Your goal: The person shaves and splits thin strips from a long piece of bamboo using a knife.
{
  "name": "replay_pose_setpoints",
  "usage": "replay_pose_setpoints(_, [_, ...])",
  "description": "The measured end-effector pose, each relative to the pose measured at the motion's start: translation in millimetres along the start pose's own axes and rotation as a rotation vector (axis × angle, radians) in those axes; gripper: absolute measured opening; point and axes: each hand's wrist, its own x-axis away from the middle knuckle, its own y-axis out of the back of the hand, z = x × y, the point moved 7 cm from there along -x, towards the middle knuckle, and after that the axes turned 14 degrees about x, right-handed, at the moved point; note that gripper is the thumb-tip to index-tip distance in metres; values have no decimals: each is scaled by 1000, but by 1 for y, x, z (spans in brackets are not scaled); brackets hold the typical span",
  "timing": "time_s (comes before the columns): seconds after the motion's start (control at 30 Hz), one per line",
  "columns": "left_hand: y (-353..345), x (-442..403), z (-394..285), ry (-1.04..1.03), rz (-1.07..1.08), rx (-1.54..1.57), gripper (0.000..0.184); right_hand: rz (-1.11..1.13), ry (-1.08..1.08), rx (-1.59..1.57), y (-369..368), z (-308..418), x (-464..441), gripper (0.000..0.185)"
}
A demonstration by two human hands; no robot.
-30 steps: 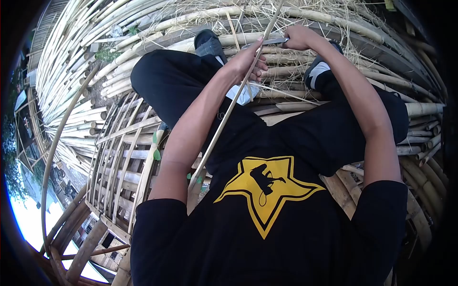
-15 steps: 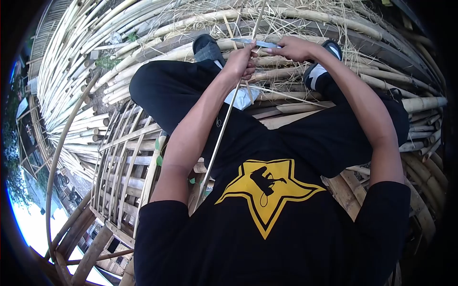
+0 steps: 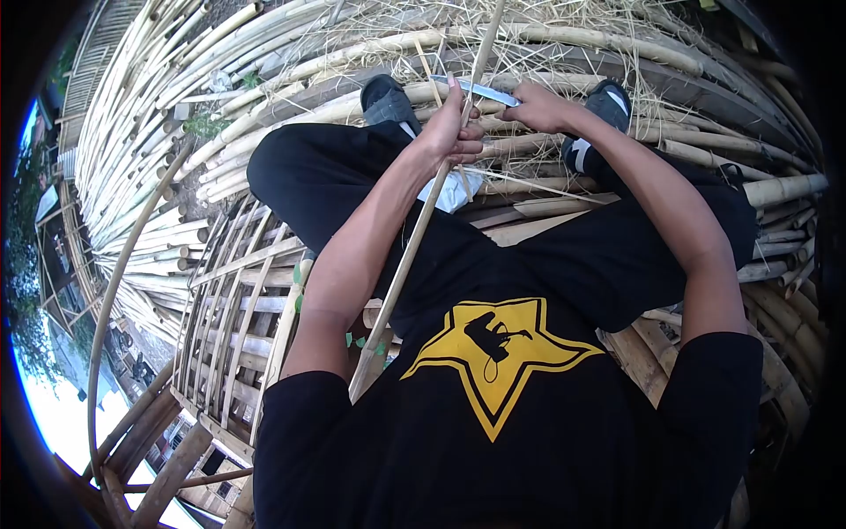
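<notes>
A long pale bamboo strip (image 3: 410,256) slants from beside my waist up past my feet. My left hand (image 3: 449,132) is closed around it, with the thumb up near the knife blade. My right hand (image 3: 539,110) grips a knife (image 3: 493,93), its handle hidden in the fingers. The bright blade reaches leftward across the strip, just above my left fingers, and appears to touch it. Beneath my left hand a crumpled white plastic piece (image 3: 454,189) lies by my crossed legs.
Bamboo poles (image 3: 229,66) are stacked ahead and to the left. Straw-like shavings (image 3: 564,66) cover the poles beyond my feet. A slatted bamboo frame (image 3: 233,309) stands at my left. My sandalled feet (image 3: 388,101) rest close to both hands.
The bamboo strip now shows a broader face, as though turned. My left hand has opened slightly at the thumb, and the knife has shifted a little downward and right along with my right hand.
</notes>
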Motion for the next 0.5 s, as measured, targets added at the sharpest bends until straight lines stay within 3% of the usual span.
replay_pose_setpoints(0.27, [-11, 3, 3, 74, 105, 4, 65, -29, -38, -79, -23, -18, -7, 33])
replay_pose_setpoints(0.37, [-5, -4, 2, -12, 48, -78, 59, 12, -62, -81, -21, -20, -7, 36])
replay_pose_setpoints(0.43, [3, -8, -4, -96, -96, -383, 54, 113, -116, -108, -16, -14, -1, 42])
replay_pose_setpoints(0.5, [3, -8, -1, -81, -114, -318, 51, 191, -159, -88, -12, -13, 1, 46])
